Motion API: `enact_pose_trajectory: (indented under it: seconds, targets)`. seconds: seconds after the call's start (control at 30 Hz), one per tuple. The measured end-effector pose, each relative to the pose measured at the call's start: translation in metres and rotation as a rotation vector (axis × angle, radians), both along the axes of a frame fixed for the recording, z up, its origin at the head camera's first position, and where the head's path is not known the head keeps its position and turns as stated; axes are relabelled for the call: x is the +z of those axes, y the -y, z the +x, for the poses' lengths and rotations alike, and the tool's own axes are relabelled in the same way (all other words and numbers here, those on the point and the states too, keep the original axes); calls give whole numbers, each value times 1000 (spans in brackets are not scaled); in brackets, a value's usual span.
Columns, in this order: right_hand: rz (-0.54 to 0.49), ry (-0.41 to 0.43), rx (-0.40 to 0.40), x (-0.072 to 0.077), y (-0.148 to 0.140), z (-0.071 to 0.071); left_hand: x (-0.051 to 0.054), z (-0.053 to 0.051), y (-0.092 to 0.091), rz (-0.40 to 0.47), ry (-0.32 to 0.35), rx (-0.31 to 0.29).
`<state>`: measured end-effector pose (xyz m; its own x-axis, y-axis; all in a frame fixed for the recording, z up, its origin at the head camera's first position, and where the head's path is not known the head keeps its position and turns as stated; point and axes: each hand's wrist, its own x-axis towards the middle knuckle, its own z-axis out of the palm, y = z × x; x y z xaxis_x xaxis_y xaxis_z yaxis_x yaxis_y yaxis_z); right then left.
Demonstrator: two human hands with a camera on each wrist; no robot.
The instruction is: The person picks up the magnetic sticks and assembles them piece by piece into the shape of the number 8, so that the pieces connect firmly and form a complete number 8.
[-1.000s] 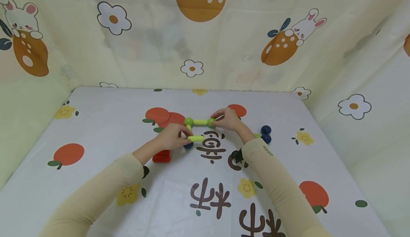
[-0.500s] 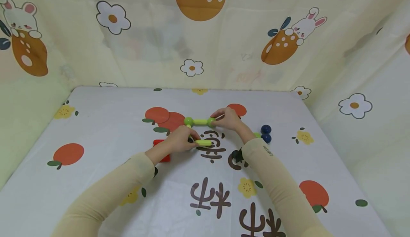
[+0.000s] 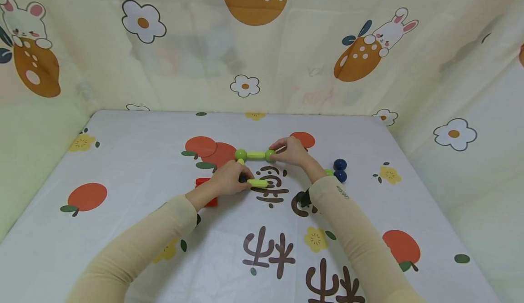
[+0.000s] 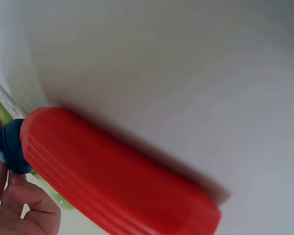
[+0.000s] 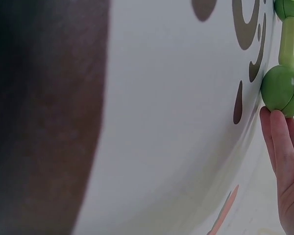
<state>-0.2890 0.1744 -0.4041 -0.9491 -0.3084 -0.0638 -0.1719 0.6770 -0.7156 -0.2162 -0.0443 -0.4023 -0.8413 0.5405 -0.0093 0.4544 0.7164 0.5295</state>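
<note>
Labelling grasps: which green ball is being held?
The green ball at the right end of the far rod, pinched by the right hand; the left-end green ball is untouched.

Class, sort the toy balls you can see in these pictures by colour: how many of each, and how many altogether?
Green balls: 2
Dark blue balls, one of them in the left hand: 3
Total: 5
</note>
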Motion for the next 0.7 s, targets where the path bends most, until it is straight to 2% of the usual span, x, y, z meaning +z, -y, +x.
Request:
enact_pose_trajectory:
  seconds: [0.2,0.43,0.7]
  targets:
    - [-8,-1,4,0,1,0,0,1,0,-14,-14,20]
    - [2,5,0,1,1,0,2,4,-1,-37,-69,23]
    - [15,8,17,3,1,1,1,8,3,-16,-54,69]
